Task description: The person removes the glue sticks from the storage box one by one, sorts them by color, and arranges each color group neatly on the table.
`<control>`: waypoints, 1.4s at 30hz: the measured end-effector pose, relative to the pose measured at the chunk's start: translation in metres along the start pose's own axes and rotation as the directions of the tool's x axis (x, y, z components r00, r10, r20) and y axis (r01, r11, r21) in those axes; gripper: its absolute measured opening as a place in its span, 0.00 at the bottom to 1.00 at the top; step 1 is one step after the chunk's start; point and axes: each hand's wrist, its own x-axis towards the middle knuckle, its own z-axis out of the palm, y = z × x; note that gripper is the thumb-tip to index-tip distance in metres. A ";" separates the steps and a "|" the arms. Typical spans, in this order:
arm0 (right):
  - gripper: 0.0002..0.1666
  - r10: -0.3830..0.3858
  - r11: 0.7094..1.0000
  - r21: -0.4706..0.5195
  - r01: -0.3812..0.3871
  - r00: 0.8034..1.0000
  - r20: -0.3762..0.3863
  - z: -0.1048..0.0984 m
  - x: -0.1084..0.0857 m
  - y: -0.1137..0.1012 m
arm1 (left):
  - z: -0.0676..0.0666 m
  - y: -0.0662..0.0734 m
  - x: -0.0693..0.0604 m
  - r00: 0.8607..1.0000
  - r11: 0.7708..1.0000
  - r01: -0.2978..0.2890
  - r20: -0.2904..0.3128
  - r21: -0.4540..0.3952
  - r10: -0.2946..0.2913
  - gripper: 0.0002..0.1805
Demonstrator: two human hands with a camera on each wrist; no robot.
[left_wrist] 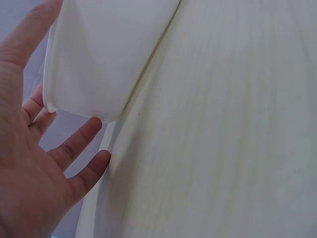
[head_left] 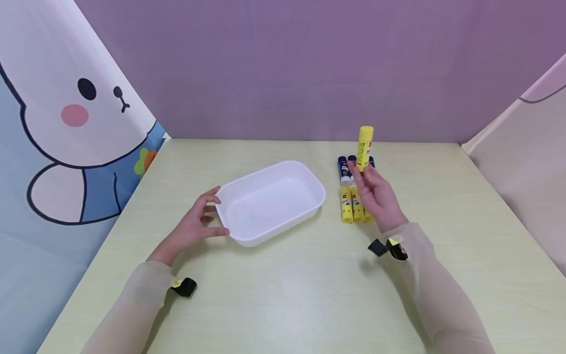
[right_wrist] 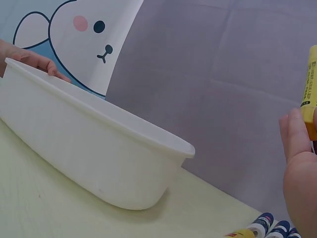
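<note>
My right hand (head_left: 379,200) pinches a yellow glue stick (head_left: 364,147) by its lower end and holds it upright above the table. In the right wrist view only part of this glue stick (right_wrist: 311,94) shows at the right edge. Below the hand lie several more yellow glue sticks (head_left: 347,205) in a row, partly hidden by it. Behind them is a row of dark blue and white glue sticks (head_left: 344,171). My left hand (head_left: 194,221) touches the left end of a white plastic basin (head_left: 265,235), its thumb and fingers spread along the rim.
The pale wooden table (head_left: 283,300) ends at a purple cloth backdrop (head_left: 287,73). A printed cartoon cloth (head_left: 57,147) hangs on the left, and a pale cloth (head_left: 530,162) stands on the right. Small black wrist cameras sit at both sleeves.
</note>
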 end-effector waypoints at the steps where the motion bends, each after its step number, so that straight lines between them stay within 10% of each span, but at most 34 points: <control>1: 0.37 0.002 1.000 0.002 -0.002 1.000 0.007 -0.001 -0.001 -0.001 | 0.000 0.000 0.000 1.000 1.000 0.000 0.000 0.000 0.000 0.36; 15: 0.45 0.029 0.974 -0.224 -0.032 0.999 -0.018 -0.011 -0.009 -0.019 | 0.000 -0.003 0.000 1.000 1.000 -0.018 -0.004 0.003 0.018 0.36; 25: 0.46 0.051 0.926 -0.359 -0.113 0.983 -0.177 -0.010 -0.021 -0.036 | 0.000 -0.002 0.000 1.000 1.000 -0.009 -0.007 0.000 0.009 0.36; 34: 0.38 0.059 0.788 -0.599 -0.145 0.985 -0.160 -0.018 -0.031 -0.049 | 0.001 -0.003 0.001 1.000 1.000 -0.018 -0.006 -0.005 0.018 0.37; 42: 0.19 0.085 0.736 -0.658 -0.159 0.986 -0.143 -0.024 -0.041 -0.056 | 0.000 -0.003 0.001 1.000 1.000 -0.014 -0.003 -0.003 0.014 0.36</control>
